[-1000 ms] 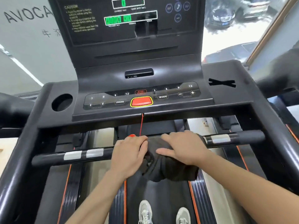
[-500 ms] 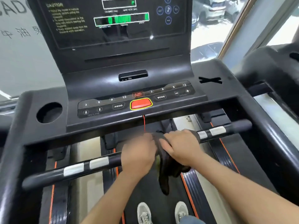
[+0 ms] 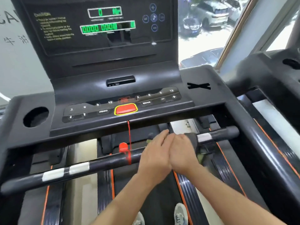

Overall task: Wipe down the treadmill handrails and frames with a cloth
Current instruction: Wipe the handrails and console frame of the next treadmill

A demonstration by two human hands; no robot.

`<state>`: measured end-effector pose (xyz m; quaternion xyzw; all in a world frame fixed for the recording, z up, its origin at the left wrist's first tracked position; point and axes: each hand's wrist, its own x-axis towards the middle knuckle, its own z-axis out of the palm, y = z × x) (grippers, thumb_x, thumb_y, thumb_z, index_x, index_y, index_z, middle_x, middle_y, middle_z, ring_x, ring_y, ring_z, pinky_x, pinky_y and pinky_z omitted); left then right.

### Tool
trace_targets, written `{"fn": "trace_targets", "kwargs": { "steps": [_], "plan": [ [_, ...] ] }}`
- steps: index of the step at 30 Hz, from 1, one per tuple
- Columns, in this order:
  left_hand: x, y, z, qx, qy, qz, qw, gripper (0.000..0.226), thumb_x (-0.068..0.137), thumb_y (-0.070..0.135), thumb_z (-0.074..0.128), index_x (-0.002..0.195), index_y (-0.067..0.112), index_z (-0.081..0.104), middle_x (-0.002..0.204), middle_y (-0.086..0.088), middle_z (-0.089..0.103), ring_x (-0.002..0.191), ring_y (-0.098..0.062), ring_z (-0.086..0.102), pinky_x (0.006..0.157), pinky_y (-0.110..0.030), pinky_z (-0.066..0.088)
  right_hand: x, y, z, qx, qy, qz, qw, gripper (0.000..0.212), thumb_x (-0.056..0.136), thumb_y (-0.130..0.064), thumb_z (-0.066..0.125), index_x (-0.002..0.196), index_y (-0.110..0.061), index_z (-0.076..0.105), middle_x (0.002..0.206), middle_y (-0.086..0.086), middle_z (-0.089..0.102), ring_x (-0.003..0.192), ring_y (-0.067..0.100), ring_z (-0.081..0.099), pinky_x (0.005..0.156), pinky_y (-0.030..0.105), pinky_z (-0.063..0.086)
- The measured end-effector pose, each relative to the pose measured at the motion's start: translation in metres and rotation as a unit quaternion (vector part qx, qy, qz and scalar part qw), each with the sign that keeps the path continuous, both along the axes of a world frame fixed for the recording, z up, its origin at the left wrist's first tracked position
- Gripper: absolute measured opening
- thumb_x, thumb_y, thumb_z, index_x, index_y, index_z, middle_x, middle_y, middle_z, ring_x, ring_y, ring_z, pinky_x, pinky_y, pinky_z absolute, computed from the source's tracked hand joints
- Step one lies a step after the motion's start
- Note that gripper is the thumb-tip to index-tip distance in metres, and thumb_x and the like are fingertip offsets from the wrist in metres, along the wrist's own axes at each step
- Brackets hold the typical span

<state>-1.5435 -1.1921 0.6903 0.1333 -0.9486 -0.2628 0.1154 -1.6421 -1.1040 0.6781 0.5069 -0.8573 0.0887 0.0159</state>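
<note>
A black front handrail (image 3: 100,164) with silver sensor patches crosses the treadmill below the console. My left hand (image 3: 154,155) and my right hand (image 3: 181,153) sit side by side on the bar's right half, touching each other. A dark cloth (image 3: 196,143) is wrapped round the bar under my right hand, its edge showing by the right silver patch (image 3: 204,137). My left hand rests on the bar beside it, and whether it holds any cloth is hidden. The black side frame (image 3: 259,143) runs down the right.
The console (image 3: 113,95) with a red stop button (image 3: 125,109) hangs just above the bar. A red safety cord and clip (image 3: 124,147) dangle onto the bar left of my hands. A cup hole (image 3: 35,116) sits at left. My shoes (image 3: 180,215) stand on the belt below.
Both hands have slid to the right along the handrail with the cloth, now close to the right silver patch. The cloth is bunched tighter and hangs down less.
</note>
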Motion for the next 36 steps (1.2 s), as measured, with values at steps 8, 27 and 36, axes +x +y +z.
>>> {"fn": "trace_targets", "kwargs": {
  "steps": [8, 27, 36],
  "plan": [
    [-0.070, 0.071, -0.004, -0.135, -0.128, -0.072, 0.980, 0.082, 0.084, 0.039, 0.055, 0.154, 0.014, 0.018, 0.148, -0.009, 0.039, 0.134, -0.027, 0.037, 0.115, -0.045, 0.026, -0.091, 0.096, 0.007, 0.077, -0.012, -0.036, 0.996, 0.052, 0.092, -0.058, 0.025, 0.112, -0.025, 0.059, 0.103, -0.006, 0.063, 0.104, 0.017, 0.057, 0.097, 0.036, 0.037],
    [-0.067, 0.025, -0.003, -0.176, -0.177, -0.017, 0.968, 0.030, 0.092, 0.037, 0.049, 0.113, 0.016, 0.049, 0.098, 0.000, 0.066, 0.085, -0.025, 0.066, 0.058, -0.031, 0.035, -0.032, 0.043, -0.012, -0.059, 0.096, -0.092, 0.989, 0.014, 0.087, -0.010, 0.047, 0.077, -0.010, 0.057, 0.072, 0.011, 0.054, 0.071, 0.033, 0.051, 0.077, 0.048, 0.043],
    [0.011, -0.050, -0.001, -0.177, -0.174, -0.040, 0.968, 0.049, 0.082, 0.066, 0.051, 0.114, 0.028, 0.047, 0.106, 0.006, 0.062, 0.099, -0.019, 0.062, 0.069, -0.033, 0.041, -0.024, 0.026, -0.001, 0.046, 0.002, 0.105, 0.993, 0.056, 0.089, -0.061, 0.043, 0.123, -0.017, 0.057, 0.111, -0.002, 0.064, 0.101, 0.020, 0.059, 0.088, 0.036, 0.044]
  ]
}}
